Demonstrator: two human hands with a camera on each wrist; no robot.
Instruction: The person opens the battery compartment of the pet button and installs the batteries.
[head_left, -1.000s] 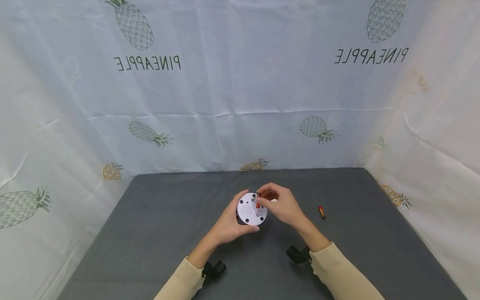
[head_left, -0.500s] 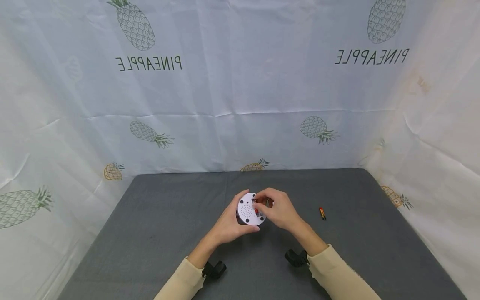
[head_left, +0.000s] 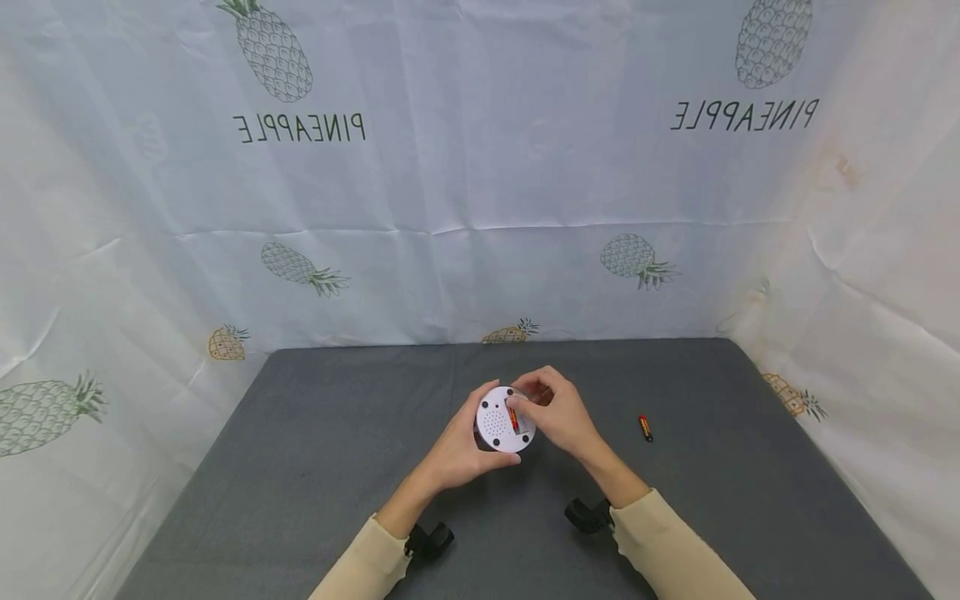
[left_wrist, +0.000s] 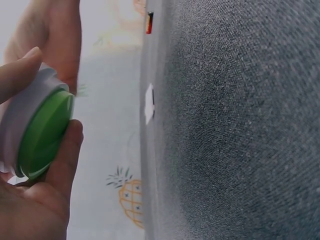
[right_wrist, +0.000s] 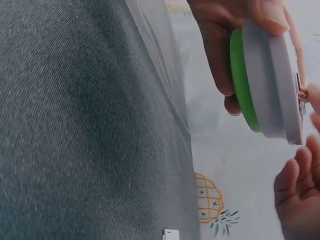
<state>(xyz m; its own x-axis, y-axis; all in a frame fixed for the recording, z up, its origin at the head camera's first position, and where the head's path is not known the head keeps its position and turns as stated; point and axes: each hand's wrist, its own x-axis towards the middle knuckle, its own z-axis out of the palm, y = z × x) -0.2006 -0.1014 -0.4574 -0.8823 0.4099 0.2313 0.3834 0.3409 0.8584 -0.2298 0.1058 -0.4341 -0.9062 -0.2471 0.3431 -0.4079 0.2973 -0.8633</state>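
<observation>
A person's left hand [head_left: 459, 447] grips the rim of a round white-and-green device [head_left: 491, 423], its perforated underside turned up, while the right thumb touches a red battery [head_left: 513, 418] at the device's open slot; whether the right hand [head_left: 562, 415] pinches it is unclear. Another battery [head_left: 645, 428] lies to that hand's right on gray cloth [head_left: 330, 467].

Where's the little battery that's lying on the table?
In the head view, the loose battery lies on the dark gray table, out to the right of the right hand, which is working at the white round device.
</observation>
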